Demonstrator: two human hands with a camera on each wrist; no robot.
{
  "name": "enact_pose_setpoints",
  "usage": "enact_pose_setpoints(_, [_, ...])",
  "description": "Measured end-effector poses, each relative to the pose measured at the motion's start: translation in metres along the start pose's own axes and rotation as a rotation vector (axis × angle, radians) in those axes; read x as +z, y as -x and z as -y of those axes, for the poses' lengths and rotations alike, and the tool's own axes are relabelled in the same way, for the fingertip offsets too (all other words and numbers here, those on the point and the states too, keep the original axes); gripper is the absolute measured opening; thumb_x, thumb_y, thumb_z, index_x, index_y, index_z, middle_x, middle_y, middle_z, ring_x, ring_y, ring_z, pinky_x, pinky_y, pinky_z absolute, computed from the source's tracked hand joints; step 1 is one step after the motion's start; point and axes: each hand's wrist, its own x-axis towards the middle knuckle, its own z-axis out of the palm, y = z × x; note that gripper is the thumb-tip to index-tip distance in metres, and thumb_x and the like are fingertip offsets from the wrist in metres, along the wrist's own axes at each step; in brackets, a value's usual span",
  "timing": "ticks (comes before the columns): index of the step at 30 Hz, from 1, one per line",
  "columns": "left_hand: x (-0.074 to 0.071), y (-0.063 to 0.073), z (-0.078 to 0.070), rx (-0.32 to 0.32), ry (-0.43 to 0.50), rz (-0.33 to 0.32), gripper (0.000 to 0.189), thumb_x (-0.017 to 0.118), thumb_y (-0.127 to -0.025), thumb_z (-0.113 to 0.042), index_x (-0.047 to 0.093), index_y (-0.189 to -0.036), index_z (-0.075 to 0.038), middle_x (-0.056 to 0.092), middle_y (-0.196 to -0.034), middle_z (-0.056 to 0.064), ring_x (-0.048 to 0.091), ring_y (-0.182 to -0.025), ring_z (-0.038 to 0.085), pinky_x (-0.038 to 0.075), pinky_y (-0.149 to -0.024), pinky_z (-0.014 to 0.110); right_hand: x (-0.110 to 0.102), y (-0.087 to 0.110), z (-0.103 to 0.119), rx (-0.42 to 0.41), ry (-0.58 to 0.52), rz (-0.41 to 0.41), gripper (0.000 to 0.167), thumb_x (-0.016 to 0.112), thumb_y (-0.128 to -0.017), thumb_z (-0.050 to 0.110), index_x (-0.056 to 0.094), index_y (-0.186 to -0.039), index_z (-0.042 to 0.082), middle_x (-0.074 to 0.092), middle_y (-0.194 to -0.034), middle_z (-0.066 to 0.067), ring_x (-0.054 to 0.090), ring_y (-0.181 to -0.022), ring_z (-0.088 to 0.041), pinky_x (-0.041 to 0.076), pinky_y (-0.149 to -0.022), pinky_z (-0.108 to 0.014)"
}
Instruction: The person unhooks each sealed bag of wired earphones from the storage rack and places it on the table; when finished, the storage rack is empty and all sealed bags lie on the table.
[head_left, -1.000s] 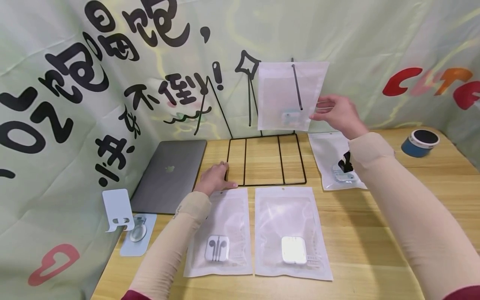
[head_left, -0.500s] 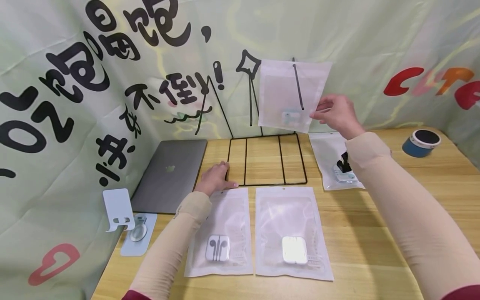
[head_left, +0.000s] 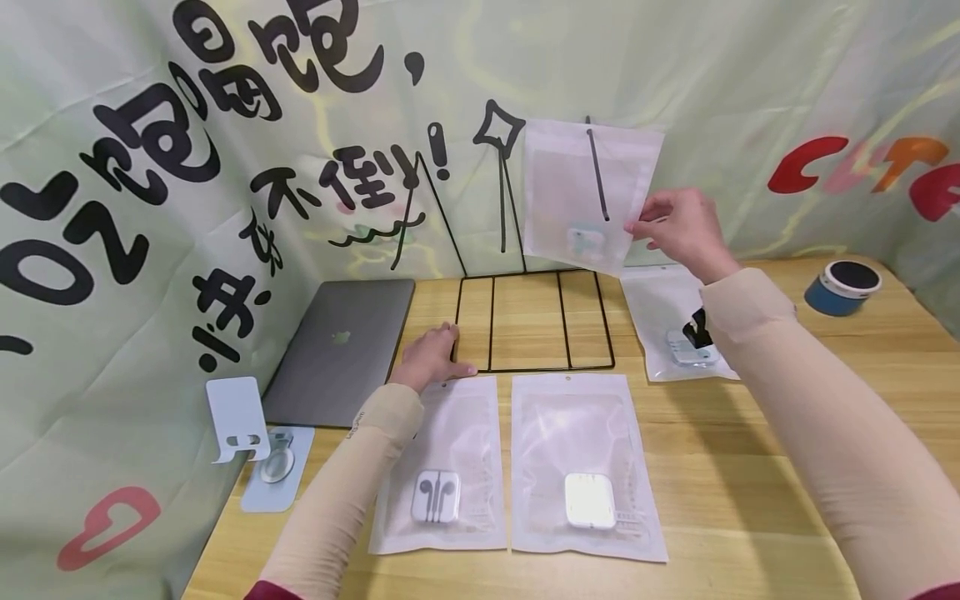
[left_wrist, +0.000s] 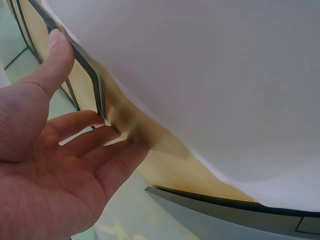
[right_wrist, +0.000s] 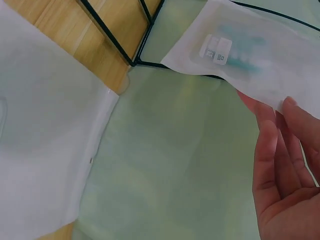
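A white zip bag (head_left: 558, 179) hangs on the right-hand hook of a black wire rack (head_left: 546, 369), the black prong (head_left: 597, 179) passing through its top. My right hand (head_left: 684, 229) pinches the bag's lower right edge between thumb and fingers. Through the bag shows a small pale-blue item, with a printed label (right_wrist: 216, 49) in the right wrist view. My left hand (head_left: 429, 357) rests on the rack's front left base corner. In the left wrist view its thumb (left_wrist: 61, 55) lies along the wire, and the fingers reach past the corner to the tabletop.
Two white bags, left (head_left: 457, 425) and right (head_left: 570, 433), lie in front of the rack, each with a square case. Another bag (head_left: 656, 300) lies right of it. A grey laptop (head_left: 337, 350), phone stand (head_left: 236, 412) and blue speaker (head_left: 842, 287) stand around.
The hanging bag has shifted slightly right and tilted, its lower right corner dropping a little. My right hand keeps its pinch on the edge. The left hand stays put.
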Motion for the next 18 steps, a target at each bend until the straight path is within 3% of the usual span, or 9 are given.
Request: enact_pose_setpoints(18, [0.001,-0.001,-0.001,-0.012,0.008,0.002,0.084,0.075,-0.086,-0.044,0.039,-0.151,-0.006,0.032,-0.156,0.016,0.041,-0.136,0.034,0.041,-0.102,0.05,-0.017,0.035,0.001,-0.106,0.086,0.024,0.019,0.08,-0.086,0.021,0.076,-0.095,0.004,0.071,-0.092,-0.009,0.068,-0.072,-0.01,0.051,-0.06,-0.026])
